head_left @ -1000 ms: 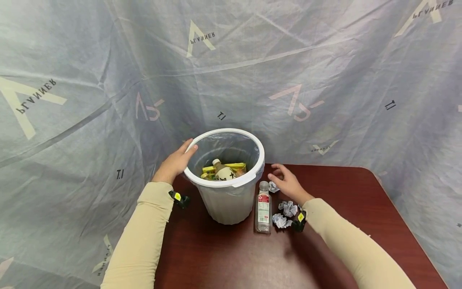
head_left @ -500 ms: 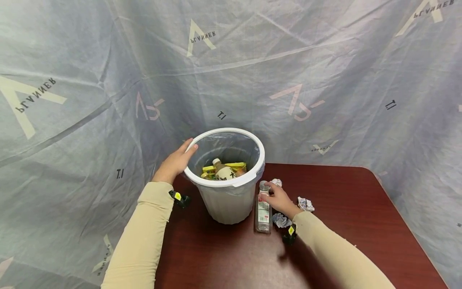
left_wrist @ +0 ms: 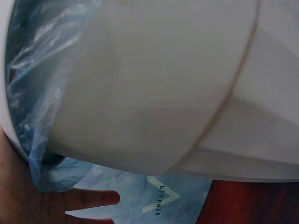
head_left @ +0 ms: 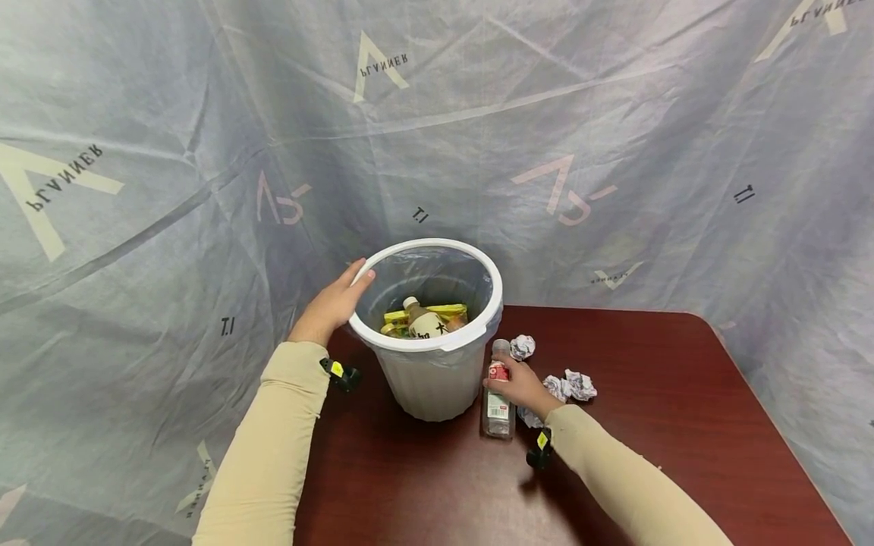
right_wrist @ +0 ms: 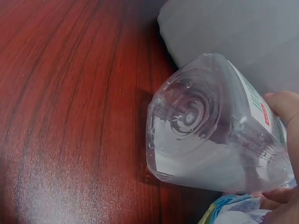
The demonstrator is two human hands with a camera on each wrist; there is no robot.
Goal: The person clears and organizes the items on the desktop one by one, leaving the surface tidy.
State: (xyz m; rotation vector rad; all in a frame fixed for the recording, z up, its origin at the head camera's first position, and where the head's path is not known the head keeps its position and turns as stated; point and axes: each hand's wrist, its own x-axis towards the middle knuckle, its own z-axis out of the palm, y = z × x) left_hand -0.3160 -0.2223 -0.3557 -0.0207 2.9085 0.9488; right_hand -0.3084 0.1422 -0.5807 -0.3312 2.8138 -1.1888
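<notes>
A white bin (head_left: 430, 379) lined with clear plastic stands on the dark red table. My left hand (head_left: 329, 307) rests against its rim on the left side, thumb over the edge; in the left wrist view the outer fingers (left_wrist: 91, 199) stretch out straight, beside the liner (left_wrist: 51, 93). My right hand (head_left: 522, 387) grips a clear plastic bottle (head_left: 498, 425) with a red, white and green label, lying right of the bin. The right wrist view shows the bottle's base (right_wrist: 187, 116), with thumb and fingers on opposite sides of its body. Part of the label is hidden by the hand.
Crumpled paper balls lie around the right hand: one (head_left: 523, 347) by the bottle's cap, another (head_left: 580, 385) to the right, others partly behind the wrist. Inside the bin are a bottle (head_left: 426, 324) and yellow packaging (head_left: 451, 309). A grey sheet (head_left: 580, 114) hangs behind the table.
My right hand has come down and toward me onto the bottle and now grips it. Some paper balls have shifted right. The left hand has stayed at the rim.
</notes>
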